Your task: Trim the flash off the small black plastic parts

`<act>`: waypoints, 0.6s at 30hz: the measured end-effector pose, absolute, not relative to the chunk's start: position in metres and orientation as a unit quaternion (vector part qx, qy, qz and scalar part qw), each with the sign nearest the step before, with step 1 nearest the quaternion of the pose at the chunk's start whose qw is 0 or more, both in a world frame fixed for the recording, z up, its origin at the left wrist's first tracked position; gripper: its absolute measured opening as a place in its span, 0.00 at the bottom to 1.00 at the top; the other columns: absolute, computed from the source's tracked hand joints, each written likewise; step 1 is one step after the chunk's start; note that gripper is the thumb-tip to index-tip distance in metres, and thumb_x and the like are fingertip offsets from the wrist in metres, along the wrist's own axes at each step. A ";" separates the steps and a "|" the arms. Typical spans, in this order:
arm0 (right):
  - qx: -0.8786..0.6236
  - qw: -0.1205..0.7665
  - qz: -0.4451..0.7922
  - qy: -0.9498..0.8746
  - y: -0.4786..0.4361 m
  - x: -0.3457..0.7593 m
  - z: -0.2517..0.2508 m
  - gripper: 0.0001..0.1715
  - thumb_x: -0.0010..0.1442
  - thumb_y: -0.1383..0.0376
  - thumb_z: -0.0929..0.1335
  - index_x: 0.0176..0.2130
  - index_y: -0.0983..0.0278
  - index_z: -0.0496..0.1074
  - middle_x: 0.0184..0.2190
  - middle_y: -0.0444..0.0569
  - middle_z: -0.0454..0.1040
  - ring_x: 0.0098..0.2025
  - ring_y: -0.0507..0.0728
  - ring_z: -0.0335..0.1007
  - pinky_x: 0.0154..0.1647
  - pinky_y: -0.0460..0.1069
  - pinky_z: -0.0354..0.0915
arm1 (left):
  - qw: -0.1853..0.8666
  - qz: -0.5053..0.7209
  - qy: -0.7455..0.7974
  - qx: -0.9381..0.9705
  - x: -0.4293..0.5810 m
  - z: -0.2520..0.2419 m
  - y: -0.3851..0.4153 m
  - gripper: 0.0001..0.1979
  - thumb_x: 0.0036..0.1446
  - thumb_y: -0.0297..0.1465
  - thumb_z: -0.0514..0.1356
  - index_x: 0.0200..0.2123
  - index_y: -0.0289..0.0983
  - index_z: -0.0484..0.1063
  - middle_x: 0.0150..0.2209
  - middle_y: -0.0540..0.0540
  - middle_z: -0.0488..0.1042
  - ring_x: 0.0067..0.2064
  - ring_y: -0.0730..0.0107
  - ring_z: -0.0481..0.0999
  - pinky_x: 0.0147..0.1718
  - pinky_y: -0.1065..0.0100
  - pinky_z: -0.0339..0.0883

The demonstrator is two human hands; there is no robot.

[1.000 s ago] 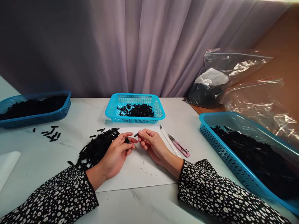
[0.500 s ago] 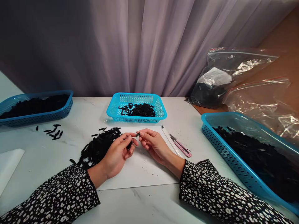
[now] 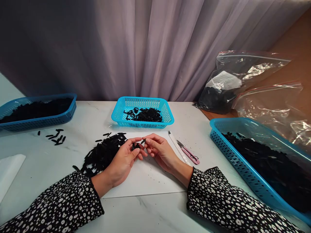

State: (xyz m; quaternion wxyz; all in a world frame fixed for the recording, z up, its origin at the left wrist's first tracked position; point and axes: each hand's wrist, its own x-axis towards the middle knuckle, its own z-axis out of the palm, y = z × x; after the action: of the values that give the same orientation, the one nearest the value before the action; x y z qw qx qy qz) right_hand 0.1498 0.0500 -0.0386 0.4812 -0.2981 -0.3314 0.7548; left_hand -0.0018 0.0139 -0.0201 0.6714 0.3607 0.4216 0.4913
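My left hand [image 3: 123, 159] rests on the white sheet [image 3: 148, 176], palm turned up, with a few small black pieces [image 3: 135, 146] cupped in its fingers. My right hand [image 3: 159, 150] pinches one small black piece [image 3: 143, 141] between thumb and forefinger, tip to tip with the left hand's fingers. A heap of black pieces [image 3: 103, 152] lies just left of my left hand, partly on the sheet.
A small cyan basket [image 3: 143, 122] with black pieces stands behind the hands. A blue basket [image 3: 39, 122] sits far left, a large one [image 3: 233, 152] at the right. Pink snips [image 3: 188, 152] and a craft knife [image 3: 177, 145] lie right of the sheet. Plastic bags [image 3: 243, 81] are behind.
My two hands have drawn closer together, so the right hand's piece now meets the left fingers. The left hand's fingers have opened a little over the cupped pieces.
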 end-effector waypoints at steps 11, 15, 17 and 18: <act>-0.300 0.479 0.757 -0.329 0.050 0.151 -0.038 0.15 0.46 0.60 0.79 0.33 0.65 0.80 0.22 0.43 0.73 0.22 0.46 0.63 0.21 0.42 0.57 | 0.672 0.480 0.439 0.354 -0.004 -0.016 0.014 0.06 0.55 0.30 0.63 0.36 0.35 0.73 0.31 0.48 0.75 0.28 0.76 0.66 0.26 0.73 0.57; -0.296 0.478 0.757 -0.333 0.050 0.153 -0.039 0.13 0.48 0.61 0.78 0.34 0.65 0.79 0.24 0.44 0.74 0.23 0.47 0.62 0.23 0.43 0.59 | 0.671 0.484 0.446 0.341 -0.003 -0.014 0.014 0.10 0.49 0.23 0.61 0.37 0.34 0.75 0.33 0.47 0.74 0.30 0.74 0.68 0.29 0.71 0.59; -0.287 0.481 0.757 -0.337 0.050 0.153 -0.038 0.10 0.50 0.61 0.76 0.31 0.65 0.77 0.23 0.43 0.72 0.22 0.48 0.61 0.22 0.43 0.57 | 0.662 0.487 0.452 0.346 -0.002 -0.015 0.014 0.11 0.49 0.24 0.62 0.38 0.34 0.75 0.33 0.47 0.73 0.30 0.74 0.68 0.29 0.71 0.59; -0.280 0.482 0.757 -0.340 0.050 0.153 -0.038 0.10 0.51 0.60 0.75 0.29 0.64 0.75 0.23 0.44 0.72 0.22 0.48 0.61 0.21 0.43 0.56 | 0.657 0.490 0.453 0.351 -0.001 -0.015 0.014 0.11 0.50 0.25 0.63 0.39 0.35 0.74 0.33 0.48 0.73 0.30 0.74 0.68 0.29 0.70 0.59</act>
State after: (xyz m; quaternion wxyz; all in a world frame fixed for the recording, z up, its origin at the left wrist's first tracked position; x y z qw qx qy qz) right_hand 0.1527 0.0499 -0.0378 0.4825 -0.2800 -0.3398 0.7572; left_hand -0.0014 0.0138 -0.0153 0.6566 0.3506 0.4534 0.4903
